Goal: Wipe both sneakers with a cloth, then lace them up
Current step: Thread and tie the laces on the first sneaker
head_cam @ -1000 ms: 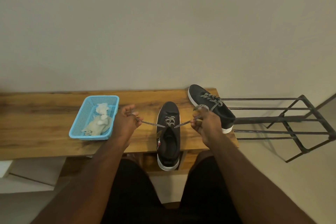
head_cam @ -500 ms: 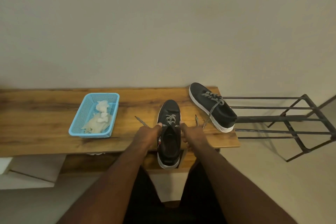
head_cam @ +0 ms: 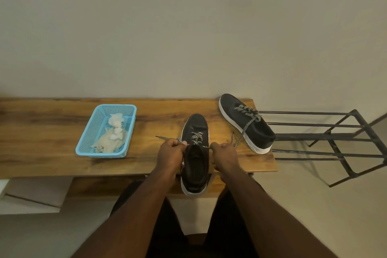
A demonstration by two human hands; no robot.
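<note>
Basically, a wooden bench [head_cam: 52,138] stood against a plain beige wall [head_cam: 188,27]. The left hand [head_cam: 170,152] and right hand [head_cam: 223,153], fingers curled, each pinched the speckled lace [head_cam: 196,138] beside the near black sneaker [head_cam: 195,165], lying lengthwise, toe toward the wall, heel overhanging the bench's front edge.

- My left hand [head_cam: 170,153] and right hand [head_cam: 224,154] flank the near shoe [head_cam: 196,165] on the bench [head_cam: 41,142].
- The far shoe [head_cam: 247,123] lies behind, to the right.
- The basket [head_cam: 88,132], left, holds the cloth [head_cam: 112,138].
- The rack [head_cam: 335,138] stands right of the bench.
</note>
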